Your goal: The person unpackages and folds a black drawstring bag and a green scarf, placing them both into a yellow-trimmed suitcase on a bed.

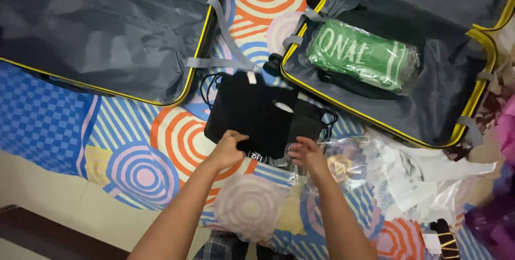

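Black folded cloth (252,112) lies on the patterned bed sheet (134,147), between two open suitcases. The left hand (228,150) pinches the cloth's near edge, its grip closed on the fabric. The right hand (307,154) rests at the cloth's lower right corner beside a clear plastic bag (343,158), fingers curled; whether its grip has the cloth I cannot tell. A green rolled bundle (362,56) in plastic wrap sits inside the right suitcase (440,104). The left suitcase (107,29) shows grey lining.
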